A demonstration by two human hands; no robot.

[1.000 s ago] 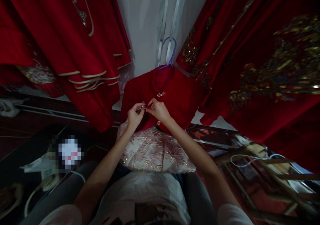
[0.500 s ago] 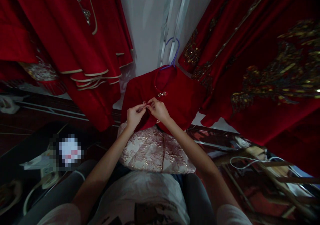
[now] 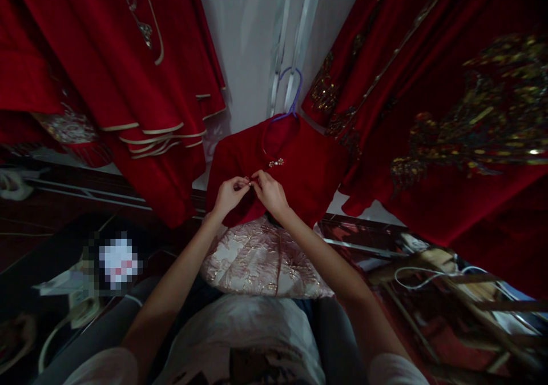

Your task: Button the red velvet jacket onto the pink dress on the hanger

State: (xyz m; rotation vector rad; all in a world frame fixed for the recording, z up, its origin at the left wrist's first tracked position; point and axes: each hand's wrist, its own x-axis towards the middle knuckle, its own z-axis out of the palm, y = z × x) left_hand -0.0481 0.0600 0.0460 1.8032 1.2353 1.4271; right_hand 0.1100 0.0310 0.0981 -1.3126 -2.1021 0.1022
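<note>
A red jacket (image 3: 307, 171) on a purple hanger (image 3: 295, 91) lies spread in front of me, its lower edge over a pink-and-gold brocade cloth (image 3: 252, 256) on my lap. A jewelled fastener (image 3: 276, 163) joins the front just below the collar. Lower on the front opening, my left hand (image 3: 230, 195) pinches one part of another small jewelled fastener (image 3: 247, 179). My right hand (image 3: 270, 193) meets it there, thumb and finger closed at the same fastener. The fingertips nearly touch and hide most of it; whether its halves are joined cannot be seen.
Red garments with pale piping (image 3: 162, 88) hang at the left, and red ones with gold sequins (image 3: 483, 116) at the right. A power strip (image 3: 83, 305) with a cable is at lower left. A wooden rack (image 3: 471, 311) with a white cord stands at lower right.
The view has shifted slightly. Both hands stay at the same fastener, and my right hand's fingers have curled a little lower around it.
</note>
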